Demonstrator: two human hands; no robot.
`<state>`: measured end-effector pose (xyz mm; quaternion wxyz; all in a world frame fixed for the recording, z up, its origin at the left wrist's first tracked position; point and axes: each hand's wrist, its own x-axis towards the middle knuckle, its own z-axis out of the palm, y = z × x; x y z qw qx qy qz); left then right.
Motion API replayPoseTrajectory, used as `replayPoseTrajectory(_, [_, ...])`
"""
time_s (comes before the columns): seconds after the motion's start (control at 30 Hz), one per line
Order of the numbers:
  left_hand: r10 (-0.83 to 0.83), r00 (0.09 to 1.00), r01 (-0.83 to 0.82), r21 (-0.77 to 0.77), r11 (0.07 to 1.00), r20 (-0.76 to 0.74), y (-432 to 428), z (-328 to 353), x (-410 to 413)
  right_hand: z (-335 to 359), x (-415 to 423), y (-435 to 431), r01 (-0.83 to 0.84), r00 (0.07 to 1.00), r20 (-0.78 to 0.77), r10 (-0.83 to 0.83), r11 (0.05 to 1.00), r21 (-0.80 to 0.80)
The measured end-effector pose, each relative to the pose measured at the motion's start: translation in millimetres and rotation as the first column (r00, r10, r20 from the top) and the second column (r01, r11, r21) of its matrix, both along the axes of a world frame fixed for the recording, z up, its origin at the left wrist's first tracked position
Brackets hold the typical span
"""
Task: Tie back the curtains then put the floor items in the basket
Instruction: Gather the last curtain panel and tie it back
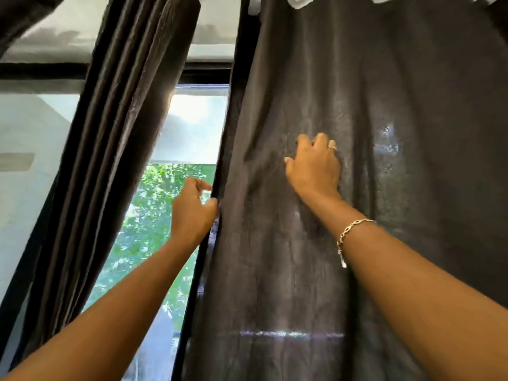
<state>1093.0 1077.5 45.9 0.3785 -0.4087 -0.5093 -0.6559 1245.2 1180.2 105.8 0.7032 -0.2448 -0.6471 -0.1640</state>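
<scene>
Two dark grey curtains hang in front of a window. The right curtain [371, 105] is spread wide and fills the right half of the view. My left hand [192, 210] pinches its inner edge between thumb and fingers. My right hand [314, 166] presses on the cloth higher up, fingers curled into it so that the fabric bunches in folds toward the hand. The left curtain [115, 133] hangs gathered in pleats, slanting down to the left. No basket or floor items are in view.
Between the curtains the window glass [189, 127] shows sky and green trees outside. A dark window frame [44, 71] runs across the top left. White fabric [299, 1] shows at the top edge above the right curtain.
</scene>
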Motion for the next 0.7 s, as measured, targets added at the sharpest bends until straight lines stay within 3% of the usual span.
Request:
replayPoseTrajectory(0.1, [-0.056, 0.998, 0.057, 0.057, 0.997, -0.019, 11.5, -2.0, 14.8, 2.3, 27.8, 18.5, 0.150, 0.984, -0.093, -0.153, 0.988, -0.043])
replayPoseTrajectory(0.17, [-0.135, 0.990, 0.132, 0.071, 0.989, 0.028, 16.1, -1.8, 25.5, 5.7, 44.6, 29.5, 0.152, 0.974, -0.149, -0.172, 0.979, -0.133])
replayPoseTrajectory(0.27, [-0.182, 0.981, 0.178, 0.058, 0.982, 0.063, 19.8, 0.6, 33.1, 14.3, 64.9, 43.4, -0.032, 0.988, -0.155, -0.023, 0.940, -0.340])
replayPoseTrajectory(0.33, [-0.182, 0.982, 0.179, 0.055, 0.982, 0.052, 19.7, 2.4, 33.0, 17.1, 70.9, 49.2, -0.072, 0.996, -0.068, 0.049, 0.914, -0.400])
replayPoseTrajectory(0.47, [-0.238, 0.971, 0.236, 0.057, 0.970, 0.027, 16.9, 3.3, 28.4, 16.5, 56.8, 41.3, 0.002, 0.995, 0.095, 0.028, 0.954, -0.301])
replayPoseTrajectory(0.7, [-0.392, 0.920, 0.390, -0.077, 0.918, -0.007, 3.4, 3.2, 18.2, 31.2, -13.0, 1.0, -0.174, 0.952, 0.200, 0.230, 0.949, -0.264])
